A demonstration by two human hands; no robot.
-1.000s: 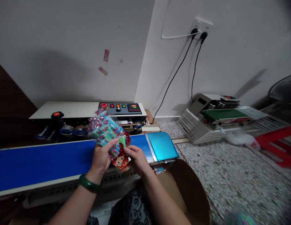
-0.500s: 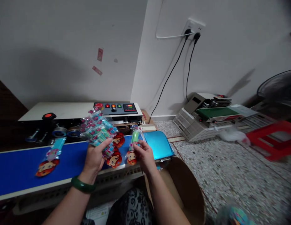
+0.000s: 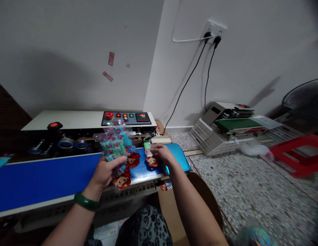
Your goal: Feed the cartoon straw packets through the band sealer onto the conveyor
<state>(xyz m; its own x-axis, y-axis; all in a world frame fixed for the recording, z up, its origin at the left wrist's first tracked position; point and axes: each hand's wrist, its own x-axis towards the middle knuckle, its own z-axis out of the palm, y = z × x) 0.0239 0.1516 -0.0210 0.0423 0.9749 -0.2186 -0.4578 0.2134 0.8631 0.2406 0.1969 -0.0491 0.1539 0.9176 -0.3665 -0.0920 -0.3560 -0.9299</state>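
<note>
a single clear packet with a red-haired face is at the right end of the blue belt, its green end towards the white-topped machine, its face towards the person. the right hand has its fingers bent at the packet's right edge; whether they pinch or merely press it, i cannot tell. the left hand is closed round a fanned bundle of packets, thumb across the front.

to lay it well, i'd keep the packet's green end square to the machine and its film smooth, let go cleanly, and hold the bundle clear of the rollers.

further out, the shiny blue plate adjoins the belt, a cardboard box is below, and a green-belted machine sits on a white crate.
</note>
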